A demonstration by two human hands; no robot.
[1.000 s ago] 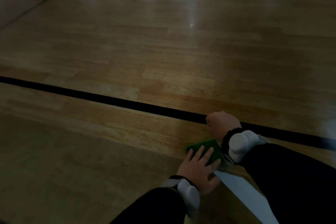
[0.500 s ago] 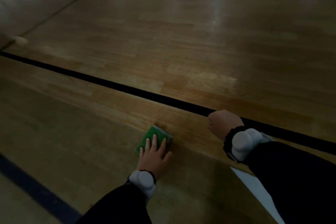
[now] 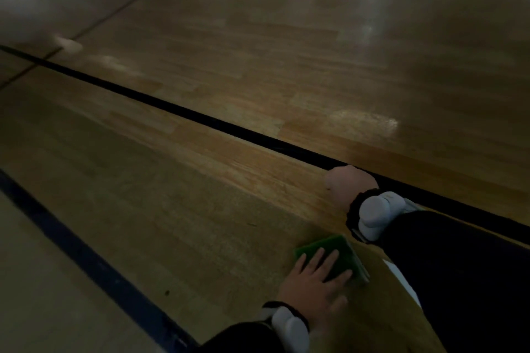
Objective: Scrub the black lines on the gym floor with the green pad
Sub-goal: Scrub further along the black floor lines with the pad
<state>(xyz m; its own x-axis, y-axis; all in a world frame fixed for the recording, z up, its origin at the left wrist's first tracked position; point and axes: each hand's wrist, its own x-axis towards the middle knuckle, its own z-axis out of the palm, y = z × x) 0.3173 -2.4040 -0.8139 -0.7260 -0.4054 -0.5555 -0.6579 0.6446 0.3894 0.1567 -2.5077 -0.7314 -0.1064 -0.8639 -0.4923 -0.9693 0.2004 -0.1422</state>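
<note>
Green pad (image 3: 338,249) lies flat under left hand (image 3: 314,285), fingers straight; right hand (image 3: 351,185) fisted.

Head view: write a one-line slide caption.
Left hand presses the green pad flat on wooden gym floor beside the black line, where the fisted right hand rests.

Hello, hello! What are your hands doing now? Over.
Left hand flat, pressing green pad. Right hand fisted on floor by black line. Pad off the line.
</note>
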